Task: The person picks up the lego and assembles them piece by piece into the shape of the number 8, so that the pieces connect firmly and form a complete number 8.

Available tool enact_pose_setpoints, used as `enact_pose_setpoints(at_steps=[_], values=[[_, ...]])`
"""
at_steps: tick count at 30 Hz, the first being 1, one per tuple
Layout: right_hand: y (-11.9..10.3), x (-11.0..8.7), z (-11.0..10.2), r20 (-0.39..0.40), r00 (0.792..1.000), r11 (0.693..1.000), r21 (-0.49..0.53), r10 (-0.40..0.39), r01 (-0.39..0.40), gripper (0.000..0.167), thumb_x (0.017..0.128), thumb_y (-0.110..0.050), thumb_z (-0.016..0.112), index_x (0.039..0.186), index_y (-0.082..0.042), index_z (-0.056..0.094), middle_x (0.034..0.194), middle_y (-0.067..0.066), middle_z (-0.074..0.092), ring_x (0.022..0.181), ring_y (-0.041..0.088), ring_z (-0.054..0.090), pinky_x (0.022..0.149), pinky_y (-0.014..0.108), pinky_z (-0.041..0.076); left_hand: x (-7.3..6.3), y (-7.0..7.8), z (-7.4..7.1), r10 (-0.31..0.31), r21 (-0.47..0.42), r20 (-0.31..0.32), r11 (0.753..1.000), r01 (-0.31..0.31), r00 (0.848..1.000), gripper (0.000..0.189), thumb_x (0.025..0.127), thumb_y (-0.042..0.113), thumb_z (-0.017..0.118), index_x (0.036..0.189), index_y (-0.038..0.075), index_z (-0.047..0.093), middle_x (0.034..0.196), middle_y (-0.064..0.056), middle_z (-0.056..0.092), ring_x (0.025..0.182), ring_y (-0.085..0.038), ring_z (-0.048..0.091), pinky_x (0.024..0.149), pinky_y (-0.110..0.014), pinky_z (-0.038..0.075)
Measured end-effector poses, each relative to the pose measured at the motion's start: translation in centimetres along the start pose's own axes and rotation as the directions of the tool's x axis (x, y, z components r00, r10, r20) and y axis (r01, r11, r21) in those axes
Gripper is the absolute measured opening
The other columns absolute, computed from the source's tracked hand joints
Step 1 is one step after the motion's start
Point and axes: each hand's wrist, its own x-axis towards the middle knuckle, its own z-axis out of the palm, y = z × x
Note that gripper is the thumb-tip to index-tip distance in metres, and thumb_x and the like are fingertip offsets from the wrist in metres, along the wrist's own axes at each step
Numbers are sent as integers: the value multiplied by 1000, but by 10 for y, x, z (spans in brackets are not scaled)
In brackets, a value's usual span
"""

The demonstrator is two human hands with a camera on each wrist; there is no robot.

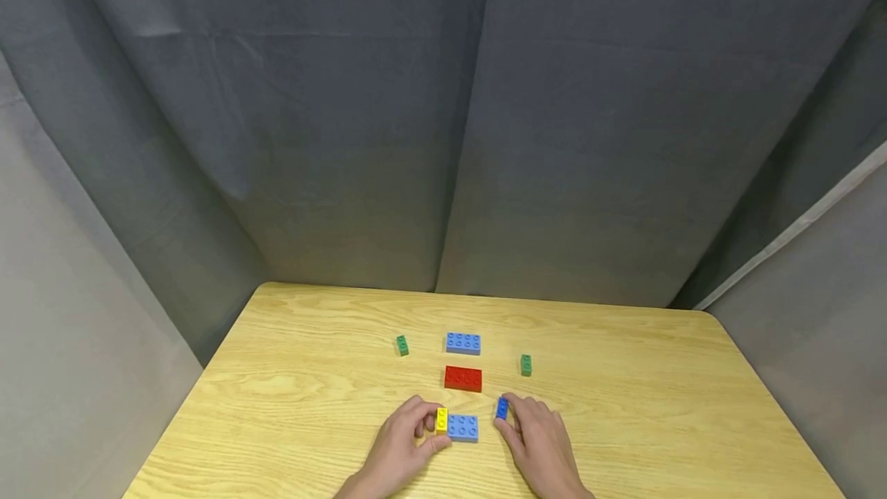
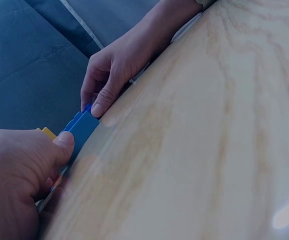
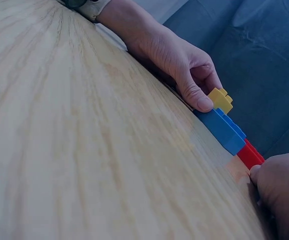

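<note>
Near the front of the table, a light blue brick (image 1: 463,428) lies with a small yellow brick (image 1: 441,420) on top of its left end. My left hand (image 1: 398,441) pinches the yellow brick between thumb and fingers. In the right wrist view the yellow brick (image 3: 219,101) stands higher than the light blue brick (image 3: 224,132), and the left thumb lies beside both. A small dark blue brick (image 1: 502,408) is pinched by my right hand (image 1: 540,441), a short gap to the right of the light blue brick.
Just beyond the hands lies a red brick (image 1: 463,379). Farther back is another light blue brick (image 1: 463,343), with a small green brick (image 1: 402,345) to its left and a second green brick (image 1: 526,365) to its right. Grey curtains (image 1: 346,137) surround the wooden table (image 1: 291,376).
</note>
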Motion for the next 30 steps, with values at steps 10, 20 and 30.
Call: enact_pose_setpoints(at_steps=[10,20,30], values=[[-4,0,0,29,999,999,15,35,-36,41,98,-35,74,132,-14,69,74,-15,42,68,4,38,68,27,30,-2,-3,2,-19,-11,23,1000,19,1000,47,90,38,81,126,11,71,91,12,54,78,-2,47,66,-19,42],[-11,-3,-1,25,1000,990,142,15,-18,40,99,-33,74,133,-12,68,73,-17,43,60,0,35,66,24,32,-1,-2,1,2,-9,30,1000,-1,1000,47,92,40,79,127,10,71,91,13,53,77,-2,46,66,-19,41],[-15,1,-4,106,994,968,246,28,-54,43,101,-34,71,138,-12,65,79,-11,44,64,2,38,58,21,35,1,-2,0,15,-9,14,1000,-15,1000,46,91,36,81,127,10,71,91,11,54,77,-2,47,65,-18,41]])
